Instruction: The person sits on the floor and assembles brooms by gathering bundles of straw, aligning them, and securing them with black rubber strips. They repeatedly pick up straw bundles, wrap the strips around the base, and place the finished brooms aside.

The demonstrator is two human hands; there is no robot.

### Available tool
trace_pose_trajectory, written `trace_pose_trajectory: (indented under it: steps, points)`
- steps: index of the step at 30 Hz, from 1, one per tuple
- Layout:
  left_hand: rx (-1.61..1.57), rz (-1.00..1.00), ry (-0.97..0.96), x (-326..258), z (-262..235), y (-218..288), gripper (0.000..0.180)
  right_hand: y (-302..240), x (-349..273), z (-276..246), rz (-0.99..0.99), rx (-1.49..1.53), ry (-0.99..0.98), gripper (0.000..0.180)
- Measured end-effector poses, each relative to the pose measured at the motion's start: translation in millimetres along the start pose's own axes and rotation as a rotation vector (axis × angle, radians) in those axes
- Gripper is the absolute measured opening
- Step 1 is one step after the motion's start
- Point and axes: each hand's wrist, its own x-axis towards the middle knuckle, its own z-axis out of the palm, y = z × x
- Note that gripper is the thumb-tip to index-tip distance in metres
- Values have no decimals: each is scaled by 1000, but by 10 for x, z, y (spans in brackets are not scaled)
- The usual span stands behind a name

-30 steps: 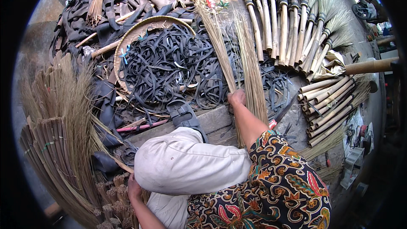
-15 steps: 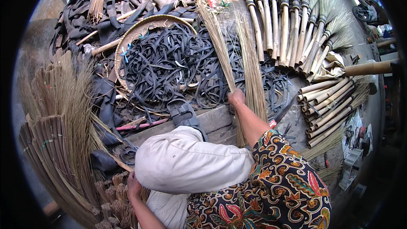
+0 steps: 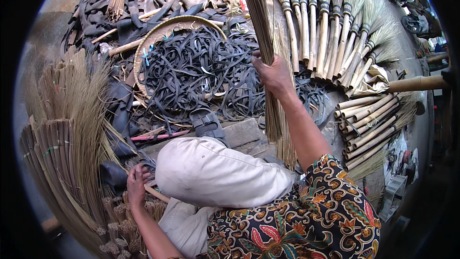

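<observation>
My right hand (image 3: 274, 76) is closed around a bundle of long, thin broom straw (image 3: 261, 14) and holds it nearly upright over the edge of the rubber strips. Behind it, a second, paler straw bundle (image 3: 286, 146) lies on the ground. My left hand (image 3: 137, 182) is beside my bent knee, its fingers loosely apart, with nothing visible in it. Just under it, a bamboo stick (image 3: 156, 194) runs beneath the knee. Short bundles of stalks (image 3: 120, 225) stand below the left wrist.
A round woven tray (image 3: 140, 74) is heaped with dark rubber strips (image 3: 201, 67). Finished brooms (image 3: 335, 43) fan out at the far right, above stacked bamboo handles (image 3: 369, 124). Tall straw bundles (image 3: 62, 139) stand at the left. A sandal (image 3: 208, 124) is on my foot.
My right hand has lifted a darker straw bundle up and away from me, turning it more upright. My left hand has risen slightly, and its fingers have come off the bamboo stick.
</observation>
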Motion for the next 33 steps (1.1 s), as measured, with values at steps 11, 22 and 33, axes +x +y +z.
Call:
trace_pose_trajectory:
  steps: [11, 22, 33]
  points:
    - [4, 1206, 331, -391, 514, 2521, 80, -2960, -808, 1511, -753, 451, -505, 19]
    - [-415, 725, 173, -8, 899, 596, 22, -2067, -1607, 2560, -711, 327, -736, 21]
    - [-276, 855, 548, 375, 1105, 15, 37, -987, -1847, 3019, -556, 169, -833, 23]
